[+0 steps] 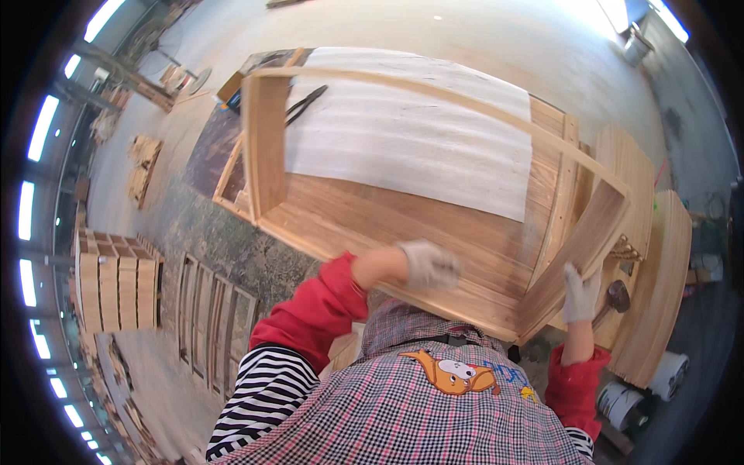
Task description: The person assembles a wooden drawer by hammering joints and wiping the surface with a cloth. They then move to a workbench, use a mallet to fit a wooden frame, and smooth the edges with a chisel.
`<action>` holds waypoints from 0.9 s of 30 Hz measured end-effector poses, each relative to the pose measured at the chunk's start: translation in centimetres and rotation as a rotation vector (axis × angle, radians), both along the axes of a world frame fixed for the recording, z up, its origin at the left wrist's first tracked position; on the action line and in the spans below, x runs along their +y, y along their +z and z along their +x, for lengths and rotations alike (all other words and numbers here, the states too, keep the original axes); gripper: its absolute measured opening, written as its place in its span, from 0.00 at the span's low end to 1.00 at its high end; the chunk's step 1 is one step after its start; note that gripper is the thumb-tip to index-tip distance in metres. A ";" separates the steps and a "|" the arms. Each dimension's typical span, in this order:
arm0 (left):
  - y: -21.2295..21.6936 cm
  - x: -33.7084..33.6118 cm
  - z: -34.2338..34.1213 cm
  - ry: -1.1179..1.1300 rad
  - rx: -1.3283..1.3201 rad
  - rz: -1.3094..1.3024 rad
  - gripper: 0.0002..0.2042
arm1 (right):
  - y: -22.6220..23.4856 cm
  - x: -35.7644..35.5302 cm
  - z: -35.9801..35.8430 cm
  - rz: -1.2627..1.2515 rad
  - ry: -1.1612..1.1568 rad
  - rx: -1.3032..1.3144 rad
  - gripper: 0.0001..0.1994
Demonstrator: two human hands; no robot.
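Note:
An open rectangular wooden frame [267,147], like a drawer or cabinet body, stands on a wooden panel [372,213] in front of me. My right hand [581,294], in a white glove, grips the edge of the frame's right side board [573,252], thumb and fingers on either side. My left hand [430,265], also gloved, is over the near part of the panel, inside the frame. Motion blurs its fingers, and I see nothing in it. A white foam sheet [411,128] covers the far part of the panel. Pliers [306,105] with dark handles lie near the left side board.
A hammer [617,297] lies to the right of the frame, beside stacked boards [659,287]. White buckets [668,376] stand on the floor at lower right. On the left are a slatted wooden rack [217,318] and a pile of wooden boxes [116,283].

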State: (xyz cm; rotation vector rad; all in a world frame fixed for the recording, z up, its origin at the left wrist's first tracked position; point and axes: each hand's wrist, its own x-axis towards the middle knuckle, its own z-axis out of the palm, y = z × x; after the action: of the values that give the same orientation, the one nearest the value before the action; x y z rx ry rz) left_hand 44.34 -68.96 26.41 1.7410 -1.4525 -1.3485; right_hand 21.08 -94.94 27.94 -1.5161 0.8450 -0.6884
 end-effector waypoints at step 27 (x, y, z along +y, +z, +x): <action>22.5 -12.3 11.3 0.196 0.767 -0.358 0.16 | 1.4 10.2 -3.1 -0.015 0.680 0.298 0.27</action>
State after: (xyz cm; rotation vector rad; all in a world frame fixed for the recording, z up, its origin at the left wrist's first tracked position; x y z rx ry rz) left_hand 55.61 -81.21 48.94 0.9416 -0.9725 -1.3321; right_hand 17.99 -84.71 29.31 -1.8040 0.4799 0.0321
